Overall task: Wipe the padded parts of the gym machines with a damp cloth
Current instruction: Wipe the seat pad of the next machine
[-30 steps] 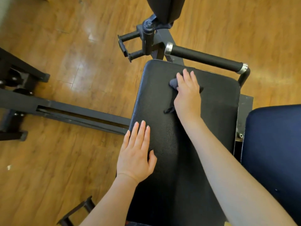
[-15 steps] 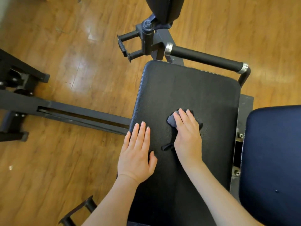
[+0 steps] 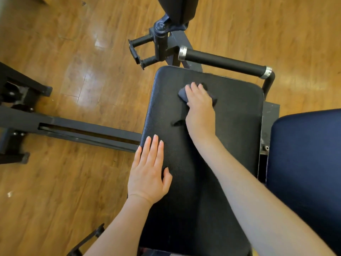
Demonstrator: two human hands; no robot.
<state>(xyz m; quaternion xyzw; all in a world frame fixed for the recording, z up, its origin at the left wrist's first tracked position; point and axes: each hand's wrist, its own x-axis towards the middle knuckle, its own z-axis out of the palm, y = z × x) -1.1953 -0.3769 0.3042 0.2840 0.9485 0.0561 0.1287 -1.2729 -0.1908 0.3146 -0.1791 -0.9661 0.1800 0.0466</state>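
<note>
Since the earlier frame my right hand (image 3: pixel 200 106) has carried the cloth (image 3: pixel 182 95) from centre frame toward the black pad's (image 3: pixel 238 126) upper edge, fingers flat atop it. My left hand (image 3: pixel 149 174) stays spread, lower left.

A black padded seat (image 3: pixel 230 145) of a gym machine is seen from above. A small dark cloth (image 3: pixel 182 94) is pressed onto its far half by the right hand (image 3: pixel 200 109). The left hand (image 3: pixel 149 174) is laid flat on the near left edge, fingers straight. A wooden floor (image 3: pixel 73 182) is seen beneath, on which the machine's dark metal frame (image 3: pixel 88 133) is set.
</note>
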